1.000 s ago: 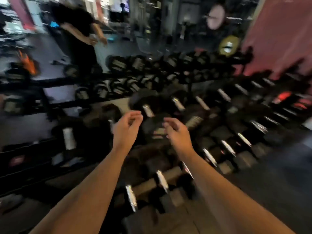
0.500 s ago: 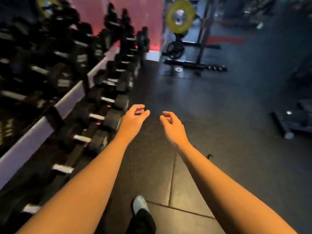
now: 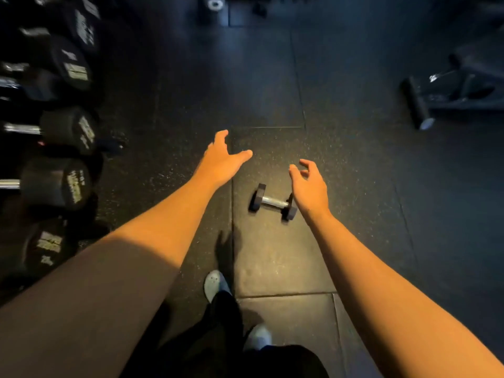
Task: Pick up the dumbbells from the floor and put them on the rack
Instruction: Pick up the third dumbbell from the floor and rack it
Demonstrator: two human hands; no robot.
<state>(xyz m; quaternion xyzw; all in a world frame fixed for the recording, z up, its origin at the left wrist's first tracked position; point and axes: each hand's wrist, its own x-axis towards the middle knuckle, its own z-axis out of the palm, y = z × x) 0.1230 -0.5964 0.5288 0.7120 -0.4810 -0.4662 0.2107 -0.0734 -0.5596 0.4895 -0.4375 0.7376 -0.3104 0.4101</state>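
Dumbbell (image 3: pixel 273 202) first: it's a small hex-head one with a shiny bar, lying flat on the black rubber floor (image 3: pixel 354 159) right in front of the person's feet, handle running roughly left to right and a bit slanted. Nobody's holding it yet.

Both hands are out in front and empty. The right hand (image 3: pixel 311 188) is the closer one, hovering over the right end of the dumbbell so that it covers part of that head from this angle; its grip is loosely open, fingers curled like a claw, nothing in it. The left hand (image 3: pixel 222 159) is off to the left and past the dumbbell, fingers spread wide, also holding nothing.

So I'd call this the reach step, before the pickup. My guess is the next move needs a bend down, the right hand centred over the bar between the two heads, then fingers wrapped around it. It looks light enough for one hand, but that's just a guess from its size next to the others.

As for storage, the rack (image 3: pixel 16 156) runs along the left edge and it's pretty loaded: a row of much bigger round-headed rack dumbbells (image 3: pixel 64 184) with labels facing out. I can't see a free slot from here, too dark and cropped.
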